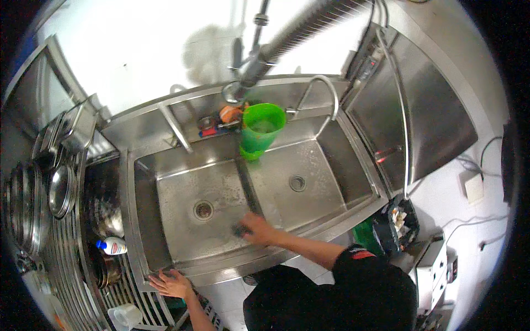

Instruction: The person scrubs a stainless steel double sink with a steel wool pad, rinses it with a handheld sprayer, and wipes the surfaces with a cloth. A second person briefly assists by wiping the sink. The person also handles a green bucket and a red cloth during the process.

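My right hand [257, 230] is over the front right part of the left basin of a stainless steel double sink [223, 276], gripping a dark scrubbing pad [240, 229]; both are slightly blurred. My left hand [170, 284] rests with fingers spread on the sink's front left corner and holds nothing. A round drain [203, 210] lies in the left basin's floor, and another drain [297, 183] in the right basin. A tall green plastic container [260, 134] stands at the back of the divider, between the two basins. Behind the right basin rises a curved metal faucet [334, 93].
Left of the sink, a slatted metal rack [68, 265] holds pans, lids and a white bottle with a blue cap [112, 246]. A spray hose [285, 41] hangs above the back edge. A bin with a black liner [399, 225] stands at the right front.
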Available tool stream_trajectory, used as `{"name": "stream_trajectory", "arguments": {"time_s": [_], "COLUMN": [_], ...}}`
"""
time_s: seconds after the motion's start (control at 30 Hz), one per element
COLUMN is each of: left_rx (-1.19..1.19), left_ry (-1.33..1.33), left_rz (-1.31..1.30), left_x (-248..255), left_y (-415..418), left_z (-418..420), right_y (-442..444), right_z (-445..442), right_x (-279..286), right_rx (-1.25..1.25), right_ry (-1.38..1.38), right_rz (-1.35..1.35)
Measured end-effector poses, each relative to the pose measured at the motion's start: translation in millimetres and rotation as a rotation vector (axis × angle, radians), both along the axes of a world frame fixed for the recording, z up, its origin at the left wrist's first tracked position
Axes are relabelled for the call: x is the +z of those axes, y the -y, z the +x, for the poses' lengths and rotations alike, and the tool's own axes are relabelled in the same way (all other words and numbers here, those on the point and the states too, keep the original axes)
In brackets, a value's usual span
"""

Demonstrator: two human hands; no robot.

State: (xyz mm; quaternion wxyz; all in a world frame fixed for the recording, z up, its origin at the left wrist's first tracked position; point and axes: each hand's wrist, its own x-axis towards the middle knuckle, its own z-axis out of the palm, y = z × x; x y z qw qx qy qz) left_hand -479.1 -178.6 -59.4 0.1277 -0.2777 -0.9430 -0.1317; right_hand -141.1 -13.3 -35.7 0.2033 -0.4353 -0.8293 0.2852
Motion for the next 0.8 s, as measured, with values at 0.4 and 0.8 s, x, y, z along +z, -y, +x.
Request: {"name": "stream_trajectory", "arguments": {"time_s": [0.4, 0.8], "left_rx": [-0.153, -0.235], "left_ry": [-0.152, -0.028], "left_rz": [-0.063, -0.144], "left_x": [-24, -19], "left_y": [27, 31], "left_z": [-19, -24], "right_y": [-40, -174], "right_z": [193, 224], "right_x": [-243, -258], "right_rx": [0.598, 0.261], "right_ry": [0.214, 0.193], "right_rz": [-0.287, 0.071]}}
